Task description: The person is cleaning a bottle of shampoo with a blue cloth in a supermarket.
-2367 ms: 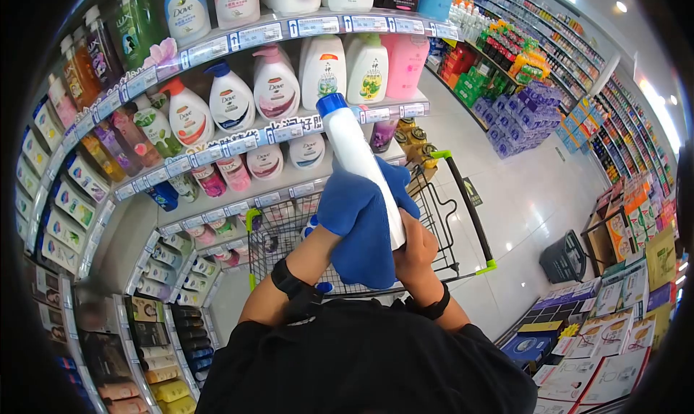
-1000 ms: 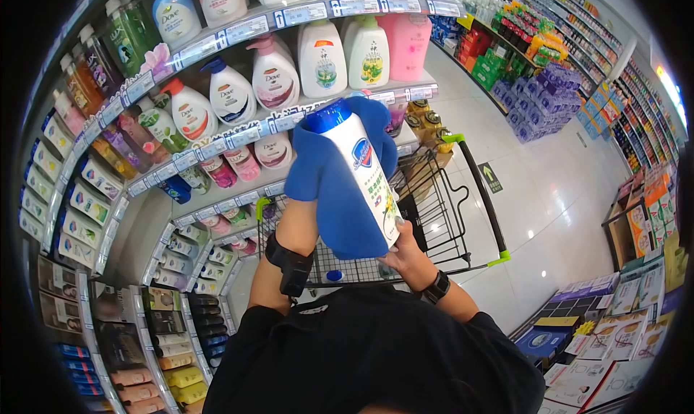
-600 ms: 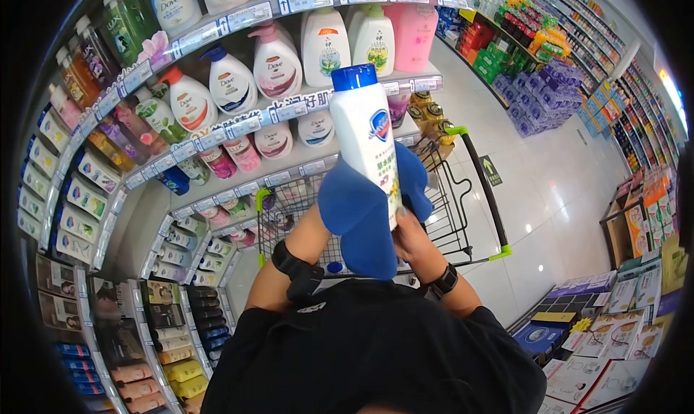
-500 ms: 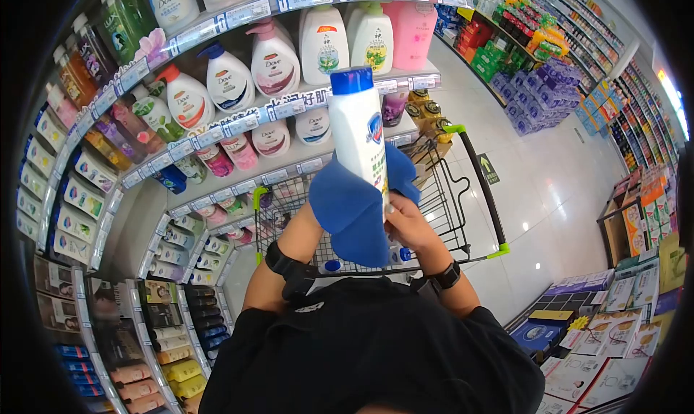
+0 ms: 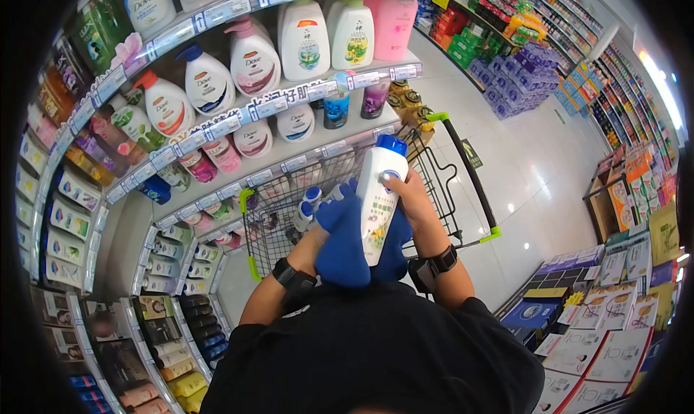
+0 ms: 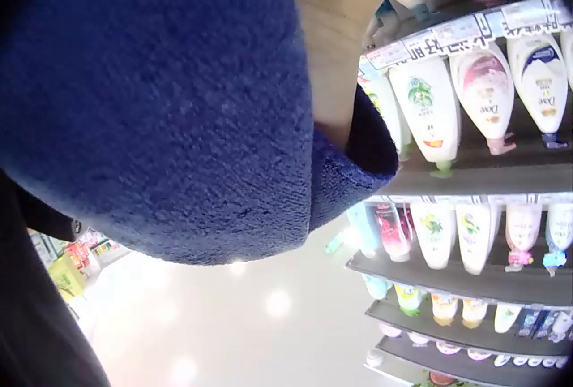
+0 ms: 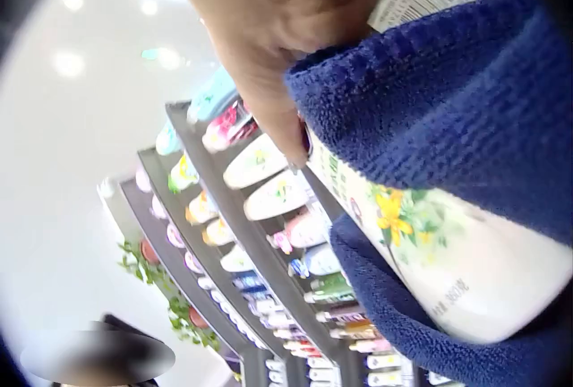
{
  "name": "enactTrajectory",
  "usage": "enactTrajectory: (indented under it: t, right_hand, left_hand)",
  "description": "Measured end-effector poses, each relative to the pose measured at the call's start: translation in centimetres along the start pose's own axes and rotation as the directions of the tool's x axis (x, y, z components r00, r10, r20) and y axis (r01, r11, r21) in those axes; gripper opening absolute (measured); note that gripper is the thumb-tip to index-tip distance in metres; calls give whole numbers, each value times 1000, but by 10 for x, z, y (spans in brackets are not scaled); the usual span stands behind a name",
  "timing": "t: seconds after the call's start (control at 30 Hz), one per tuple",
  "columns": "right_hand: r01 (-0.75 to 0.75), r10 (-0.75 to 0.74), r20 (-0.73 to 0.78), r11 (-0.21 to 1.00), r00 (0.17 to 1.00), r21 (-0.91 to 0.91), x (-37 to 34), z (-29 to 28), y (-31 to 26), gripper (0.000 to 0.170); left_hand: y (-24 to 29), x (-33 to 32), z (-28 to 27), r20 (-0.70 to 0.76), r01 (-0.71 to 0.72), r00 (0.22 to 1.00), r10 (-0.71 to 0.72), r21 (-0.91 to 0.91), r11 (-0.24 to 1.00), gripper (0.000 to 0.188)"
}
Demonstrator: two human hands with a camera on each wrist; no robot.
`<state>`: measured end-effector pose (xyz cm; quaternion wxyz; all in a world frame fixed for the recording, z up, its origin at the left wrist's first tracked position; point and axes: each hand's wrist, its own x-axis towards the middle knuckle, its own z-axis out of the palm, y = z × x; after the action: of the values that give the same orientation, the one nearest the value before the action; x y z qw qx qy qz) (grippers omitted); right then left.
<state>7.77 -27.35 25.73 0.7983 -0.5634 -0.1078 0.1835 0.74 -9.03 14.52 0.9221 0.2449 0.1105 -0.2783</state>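
A white body wash bottle [image 5: 379,215] with a blue cap [image 5: 392,144] stands tilted before the chest, with printed characters and yellow flowers on its label. My right hand [image 5: 414,198] grips its upper part, thumb across the front and fingers behind. A blue cloth [image 5: 343,244] wraps the bottle's sides and lower end. My left hand [image 5: 311,244] holds the cloth against the bottle from the left, its fingers hidden beneath the fabric. In the right wrist view the cloth [image 7: 448,109] crosses the bottle [image 7: 501,270], leaving its base and flowers showing.
A wire shopping cart [image 5: 282,229] stands just in front, holding several blue-capped white bottles [image 5: 307,208]. Shelves of pump bottles [image 5: 256,56] curve along the left and front. Boxed goods [image 5: 600,356] are stacked at the right. Purple packs [image 5: 517,81] stand on the floor farther off.
The bottle has come down from shelf height to in front of the chest. The right hand has shifted from its lower end to near the cap. The cloth stays around it.
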Motion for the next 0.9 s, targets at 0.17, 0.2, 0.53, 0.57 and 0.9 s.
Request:
enactTrajectory:
  t: [0.17,0.2,0.53,0.57,0.9]
  right_hand:
    - [261,-254,-129,964,958,39,-5,5,-19,40]
    - [304,-298,-103,952,949,44,-6,6,-24,45]
    - [318,-355,-35,874,934,-367,-21,31,33,55]
    - [313,-351,-48,881,935,-354,-20,30,50,54]
    - [-84,-109,-193,624,975,-777,-43,-17,128,47]
  left_hand:
    - [-7,4,13,48,116,992,-113,-88,989,42]
    - [-5,5,24,62,128,991,-122,-111,986,42]
    - [-2,-10,27,-36,173,981,-191,-288,942,33]
    - [-9,-5,9,-32,164,983,-183,-313,935,31]
    - [-97,50,-155,-269,33,950,-162,-426,904,21]
